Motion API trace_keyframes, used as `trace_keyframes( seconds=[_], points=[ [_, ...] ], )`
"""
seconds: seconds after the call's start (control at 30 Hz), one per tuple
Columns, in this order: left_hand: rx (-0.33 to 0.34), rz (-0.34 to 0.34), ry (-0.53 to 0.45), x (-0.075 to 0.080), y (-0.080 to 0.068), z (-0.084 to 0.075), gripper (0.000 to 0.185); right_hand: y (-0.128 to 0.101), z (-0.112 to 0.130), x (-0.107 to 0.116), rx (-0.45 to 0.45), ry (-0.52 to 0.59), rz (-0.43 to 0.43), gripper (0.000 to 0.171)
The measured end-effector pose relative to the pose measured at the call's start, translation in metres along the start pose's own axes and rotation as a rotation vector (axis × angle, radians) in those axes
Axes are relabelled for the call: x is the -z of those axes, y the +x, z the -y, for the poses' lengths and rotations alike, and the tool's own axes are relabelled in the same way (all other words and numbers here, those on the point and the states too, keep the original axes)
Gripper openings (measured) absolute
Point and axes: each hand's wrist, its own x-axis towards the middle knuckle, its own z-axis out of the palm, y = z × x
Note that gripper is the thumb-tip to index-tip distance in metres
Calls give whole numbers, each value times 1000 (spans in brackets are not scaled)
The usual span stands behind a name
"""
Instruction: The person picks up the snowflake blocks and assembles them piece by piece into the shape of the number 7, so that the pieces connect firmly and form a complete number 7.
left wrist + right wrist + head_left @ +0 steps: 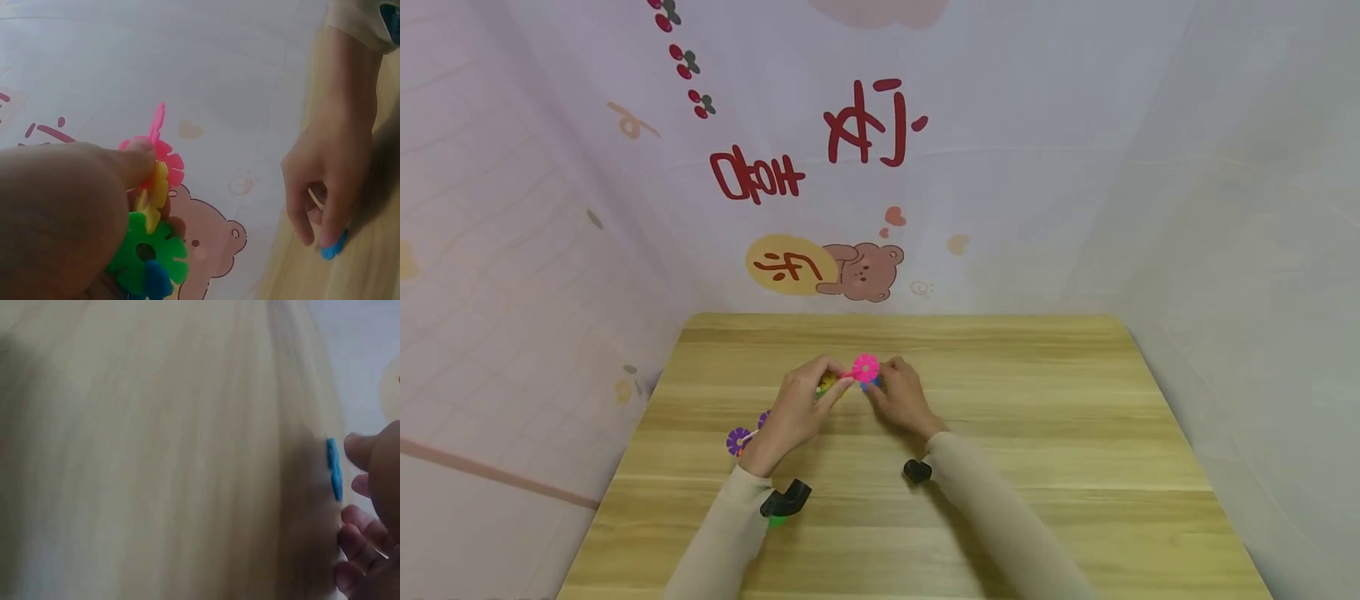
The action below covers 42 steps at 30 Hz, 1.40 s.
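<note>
My left hand (797,408) pinches a linked chain of notched plastic snowflake discs above the table. In the left wrist view, its thumb presses on a pink disc (167,161). Another pink disc (866,367) sticks out at the chain's end. Below the thumb follow a yellow disc (159,190), a green disc (150,247) and a blue one (157,281). To the right, my right hand (904,398) reaches down with bent fingers to a loose blue disc (334,469) on the tabletop. A small gap shows between its thumb and that disc in the right wrist view.
Purple discs (739,442) lie left of my left wrist, partly hidden by it. A bit of green (777,522) shows beside the left sleeve. The wooden table (1037,400) ends at a printed white curtain (1015,208) behind and at both sides.
</note>
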Motion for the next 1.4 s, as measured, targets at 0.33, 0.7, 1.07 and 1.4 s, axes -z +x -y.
trace_keyframes(
  seconds=[0.33, 0.7, 1.07, 1.4],
  points=[
    [-14, -4, 3, -5, 3, -2, 10, -4, -1, 3, -24, -18, 13, 33],
    [-37, 21, -32, -13, 7, -6, 7, -31, -5, 40, -104, 376, 55, 17],
    [-86, 35, -74, -22, 13, -18, 7, -67, 8, 100, -156, 699, -89, 26],
    [-118, 87, -86, -27, 20, -30, 8, -84, 17, 154, 21, 657, -237, 20]
  ],
)
